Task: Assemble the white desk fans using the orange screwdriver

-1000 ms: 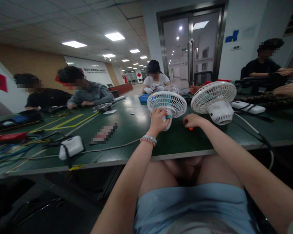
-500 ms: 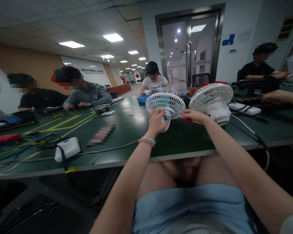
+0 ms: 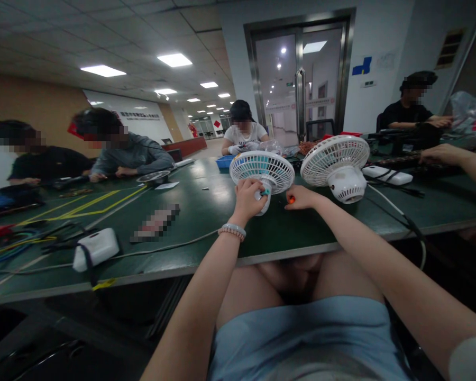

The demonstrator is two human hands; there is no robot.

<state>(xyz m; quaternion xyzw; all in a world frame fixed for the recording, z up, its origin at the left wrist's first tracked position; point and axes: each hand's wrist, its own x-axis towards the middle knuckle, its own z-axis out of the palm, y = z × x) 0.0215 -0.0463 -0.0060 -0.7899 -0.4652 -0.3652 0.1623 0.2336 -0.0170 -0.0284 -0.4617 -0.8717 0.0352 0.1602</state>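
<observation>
A white fan (image 3: 274, 165) with a round grille lies tilted on the green table in front of me. My left hand (image 3: 247, 201) is closed round the narrow housing behind its grille. A small teal piece (image 3: 265, 192) shows by the left fingertips; I cannot tell whether it is loose or part of the fan. Just right of the housing, my right hand (image 3: 304, 198) grips a small tool with an orange-red handle (image 3: 292, 199), mostly hidden by the fingers. The right hand is apart from the fan. A second white fan (image 3: 336, 159) stands beyond the right hand, its base towards me.
A white power adapter (image 3: 97, 248) with cords lies at the left near the table edge (image 3: 150, 283). A blurred flat object (image 3: 155, 223) is nearby. A blue bin (image 3: 223, 162) stands behind the fan. Several people sit around the table; another person's hand (image 3: 440, 154) reaches in at right.
My right hand has drawn slightly down towards me and turned, with the tool's orange end now showing. The left hand keeps its hold on the fan. The whole view has shifted a little.
</observation>
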